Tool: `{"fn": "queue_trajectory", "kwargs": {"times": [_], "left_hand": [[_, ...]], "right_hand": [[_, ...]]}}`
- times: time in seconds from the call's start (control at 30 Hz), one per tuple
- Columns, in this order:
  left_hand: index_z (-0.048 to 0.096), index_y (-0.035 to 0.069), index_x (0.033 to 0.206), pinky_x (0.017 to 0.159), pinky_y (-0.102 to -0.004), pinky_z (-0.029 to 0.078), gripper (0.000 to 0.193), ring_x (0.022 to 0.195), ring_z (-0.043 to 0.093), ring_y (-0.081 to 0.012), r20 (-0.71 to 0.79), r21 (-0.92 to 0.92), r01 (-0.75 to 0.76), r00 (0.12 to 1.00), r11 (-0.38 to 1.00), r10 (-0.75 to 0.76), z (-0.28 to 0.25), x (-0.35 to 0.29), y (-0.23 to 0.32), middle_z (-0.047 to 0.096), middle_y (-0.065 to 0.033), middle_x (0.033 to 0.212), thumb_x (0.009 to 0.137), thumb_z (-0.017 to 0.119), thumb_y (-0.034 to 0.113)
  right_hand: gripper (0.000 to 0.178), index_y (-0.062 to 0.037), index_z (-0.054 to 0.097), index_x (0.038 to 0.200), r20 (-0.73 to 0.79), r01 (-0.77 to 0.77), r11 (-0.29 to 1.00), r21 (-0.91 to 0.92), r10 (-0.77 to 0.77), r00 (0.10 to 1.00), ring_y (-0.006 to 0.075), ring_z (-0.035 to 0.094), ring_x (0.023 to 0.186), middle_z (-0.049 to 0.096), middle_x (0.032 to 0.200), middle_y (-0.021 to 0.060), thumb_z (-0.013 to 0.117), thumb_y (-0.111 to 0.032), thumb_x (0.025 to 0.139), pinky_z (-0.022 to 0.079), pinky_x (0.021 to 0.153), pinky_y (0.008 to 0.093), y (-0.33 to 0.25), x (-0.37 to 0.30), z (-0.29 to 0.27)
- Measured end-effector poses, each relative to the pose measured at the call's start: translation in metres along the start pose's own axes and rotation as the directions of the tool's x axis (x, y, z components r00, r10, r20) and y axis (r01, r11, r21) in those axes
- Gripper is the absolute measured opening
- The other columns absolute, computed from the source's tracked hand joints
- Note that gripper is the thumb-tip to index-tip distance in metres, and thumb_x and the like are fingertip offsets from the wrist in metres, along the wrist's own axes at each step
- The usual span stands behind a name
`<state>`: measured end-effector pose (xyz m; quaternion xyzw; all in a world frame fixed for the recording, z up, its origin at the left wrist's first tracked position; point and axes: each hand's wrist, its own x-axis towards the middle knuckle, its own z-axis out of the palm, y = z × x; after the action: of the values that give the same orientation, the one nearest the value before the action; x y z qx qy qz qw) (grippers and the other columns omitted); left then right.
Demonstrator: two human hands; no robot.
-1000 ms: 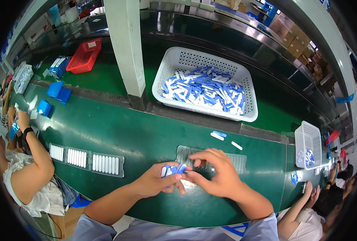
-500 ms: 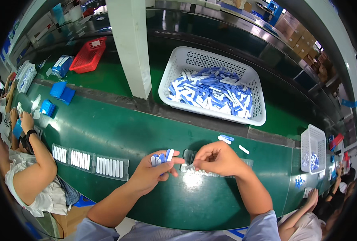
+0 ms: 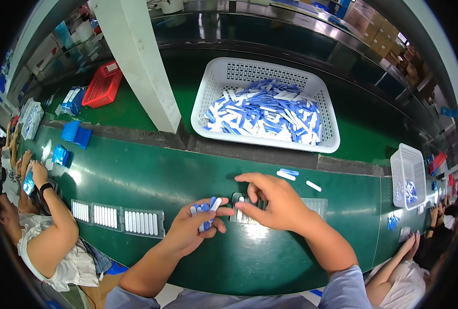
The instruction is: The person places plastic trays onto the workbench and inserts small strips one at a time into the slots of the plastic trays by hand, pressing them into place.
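My left hand [image 3: 192, 226] is closed around a bunch of small flat round-ended strips [image 3: 204, 212], white on one face and blue on the other, resembling mini nail files. Its fingertips point toward a clear plastic tray [image 3: 314, 205] lying on the green table. Over that tray is my right hand [image 3: 275, 201], thumb and index finger spread apart, with nothing visible between them. A white strip [image 3: 240, 202] rests in the tray's left end, close beside my right thumb. Much of the tray's middle is hidden under the right hand.
Clear trays filled with white strips [image 3: 141, 222] lie to the left. Loose strips [image 3: 286, 175] lie beyond my right hand. A large white basket [image 3: 265, 144] heaped with strips stands behind, beside a white post [image 3: 141, 72]. Co-workers sit on both sides, one with an arm [image 3: 59, 211] at left.
My right hand has opened from a pinch over the tray, its index finger lifting away. A white strip now shows in the tray's left end. The whole view has shifted slightly.
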<state>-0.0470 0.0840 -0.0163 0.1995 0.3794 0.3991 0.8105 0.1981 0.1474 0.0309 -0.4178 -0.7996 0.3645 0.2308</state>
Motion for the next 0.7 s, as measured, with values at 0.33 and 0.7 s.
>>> {"fn": "queue_trajectory", "kwargs": {"times": [0.33, 0.7], "left_hand": [[0.059, -0.004, 0.136, 0.056, -0.0229, 0.036, 0.032, 0.082, 0.069, -0.0171, 0.094, 0.160, 0.016, 0.995, 0.987, -0.032, 0.001, 0.001, -0.007, 0.072, -0.0194, 0.122, 0.106, 0.059, 0.010], [0.063, -0.001, 0.131, 0.057, -0.0238, 0.036, 0.027, 0.083, 0.069, -0.0185, 0.124, 0.057, -0.017, 0.992, 0.998, 0.009, -0.001, 0.001, -0.007, 0.071, -0.0202, 0.120, 0.106, 0.058, 0.010]], "right_hand": [[0.009, 0.0007, 0.075, 0.099, -0.074, -0.117, 0.794, 0.596, 0.199, 0.977, 0.0128, 0.070, 0.066, 0.077, 0.083, 0.0075, 0.074, -0.008, 0.095, 0.054, 0.061, 0.0273, 0.004, -0.005, -0.007], [0.014, 0.0069, 0.076, 0.105, -0.043, -0.032, 0.769, 0.639, 0.077, 0.996, 0.0182, 0.077, 0.091, 0.079, 0.097, 0.0144, 0.074, 0.004, 0.092, 0.063, 0.080, 0.0300, 0.011, -0.015, -0.015]]}}
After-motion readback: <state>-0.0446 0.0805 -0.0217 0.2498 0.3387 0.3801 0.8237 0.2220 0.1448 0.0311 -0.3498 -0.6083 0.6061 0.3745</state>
